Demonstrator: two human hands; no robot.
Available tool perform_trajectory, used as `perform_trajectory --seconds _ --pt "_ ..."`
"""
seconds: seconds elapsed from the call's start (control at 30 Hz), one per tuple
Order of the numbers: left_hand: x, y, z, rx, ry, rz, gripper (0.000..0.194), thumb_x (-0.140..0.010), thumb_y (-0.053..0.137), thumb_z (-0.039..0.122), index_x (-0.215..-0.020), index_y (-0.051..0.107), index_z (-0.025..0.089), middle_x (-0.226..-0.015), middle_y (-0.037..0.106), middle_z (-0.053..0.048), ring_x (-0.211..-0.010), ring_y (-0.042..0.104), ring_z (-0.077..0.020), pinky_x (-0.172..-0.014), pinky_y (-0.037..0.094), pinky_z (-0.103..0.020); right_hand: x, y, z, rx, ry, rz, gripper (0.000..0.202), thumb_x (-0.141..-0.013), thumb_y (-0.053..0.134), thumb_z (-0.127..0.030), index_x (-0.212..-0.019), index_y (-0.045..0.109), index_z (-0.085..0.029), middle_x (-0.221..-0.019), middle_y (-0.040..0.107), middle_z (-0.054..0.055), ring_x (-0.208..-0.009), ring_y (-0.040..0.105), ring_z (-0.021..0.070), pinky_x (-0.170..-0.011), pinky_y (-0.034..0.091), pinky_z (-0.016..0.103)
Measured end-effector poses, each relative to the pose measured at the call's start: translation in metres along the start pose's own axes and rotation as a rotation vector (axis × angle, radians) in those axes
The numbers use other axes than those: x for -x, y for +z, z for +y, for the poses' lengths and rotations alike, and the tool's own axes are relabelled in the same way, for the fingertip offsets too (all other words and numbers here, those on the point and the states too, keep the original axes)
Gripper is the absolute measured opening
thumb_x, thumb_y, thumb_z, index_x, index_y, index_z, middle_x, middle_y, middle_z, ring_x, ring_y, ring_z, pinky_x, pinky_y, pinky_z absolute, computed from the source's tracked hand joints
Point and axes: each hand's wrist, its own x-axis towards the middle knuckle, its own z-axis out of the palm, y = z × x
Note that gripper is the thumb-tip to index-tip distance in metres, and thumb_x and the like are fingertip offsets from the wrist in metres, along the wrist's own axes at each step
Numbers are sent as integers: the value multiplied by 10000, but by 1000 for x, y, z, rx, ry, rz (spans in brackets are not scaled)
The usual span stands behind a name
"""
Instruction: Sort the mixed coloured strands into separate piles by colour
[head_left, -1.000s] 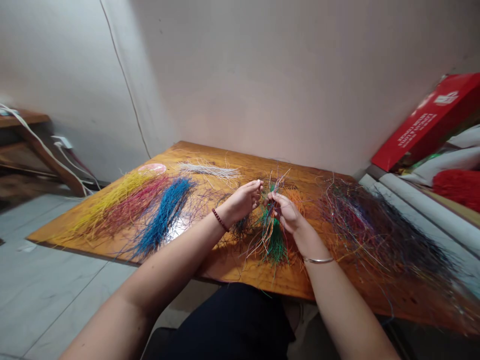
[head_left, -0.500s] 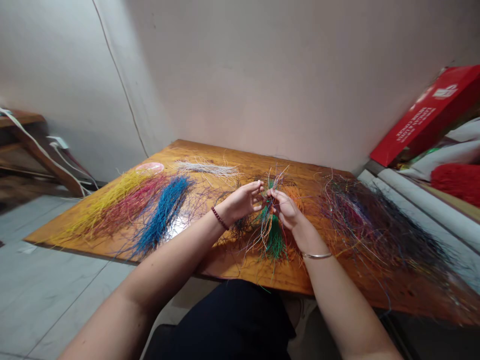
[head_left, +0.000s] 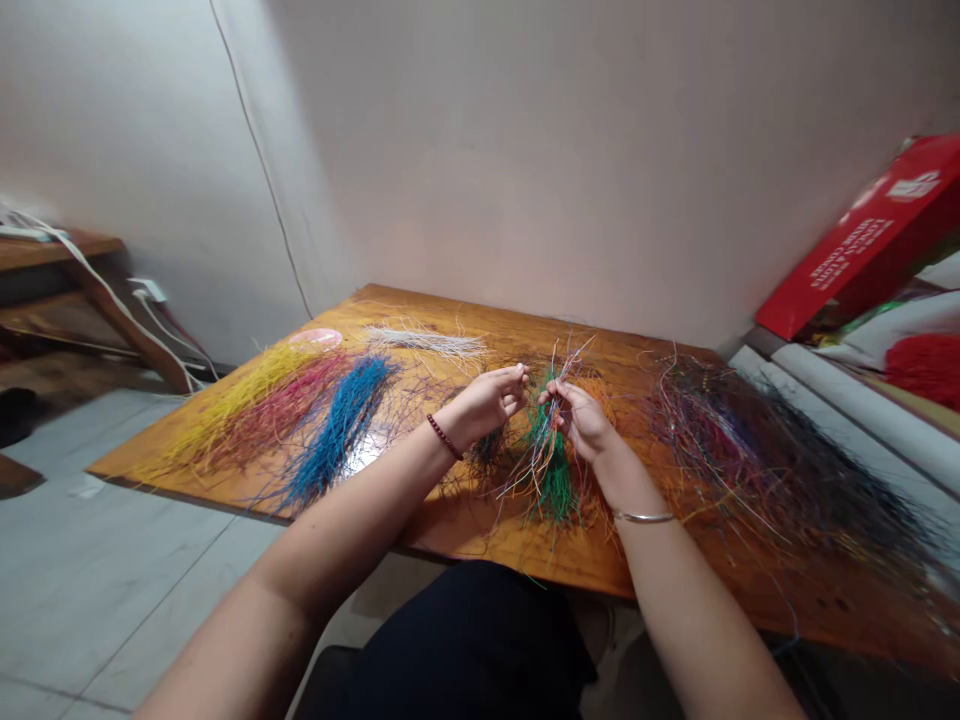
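Observation:
My right hand (head_left: 581, 415) pinches a small bunch of mixed white, orange and purple wires (head_left: 534, 458) above the green bundle (head_left: 557, 485). To its left, my left hand (head_left: 495, 400) is raised with thumb and fingertips together; whether a thin strand is between them is too small to make out. A dark bundle (head_left: 487, 450) lies partly behind my left hand. Orange strands (head_left: 596, 395) lie behind my right hand.
On the wooden table (head_left: 450, 530) lie yellow (head_left: 240, 395), pink (head_left: 289, 410), blue (head_left: 341, 430) and white (head_left: 431, 342) bundles. A large dark tangle (head_left: 795, 450) spreads at the right, beside a red box (head_left: 855, 240) and rolls.
My left hand has drawn slightly away from the held bunch and its fingers have closed together. The view has shifted a little, so the scene sits further right.

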Motion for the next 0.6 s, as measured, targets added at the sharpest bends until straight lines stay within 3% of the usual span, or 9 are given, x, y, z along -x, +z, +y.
perform_trajectory --seconds 0.13,0.27,0.43,0.6 --pt "5 7 22 115 130 126 59 -848 642 64 -839 646 123 -772 628 -16 -660 585 -59 -684 496 -183 -2 -3 0 -12 22 13 290 -755 654 -449 -772 493 -210 -714 616 -6 -471 373 80 -419 276 220" --pt "0 18 64 115 279 277 98 -855 635 54 -819 624 144 -748 610 -11 -607 551 -54 -683 517 -187 -4 -1 2 -41 46 21 262 -779 631 -438 -783 500 -210 -694 622 -6 -446 363 80 -411 285 224" --pt "-30 30 125 34 380 407 145 -892 577 52 -786 576 151 -686 562 14 -530 490 -33 -612 482 -147 -4 2 5 -59 48 -6 236 -814 606 -414 -764 508 -205 -674 630 1 -433 355 77 -400 270 217" --pt "-72 35 177 9 395 580 255 -883 421 -21 -749 521 172 -604 499 43 -479 465 -30 -571 442 -124 -2 6 5 -71 46 -15 243 -822 608 -398 -731 504 -198 -648 624 0 -418 347 70 -389 254 206"
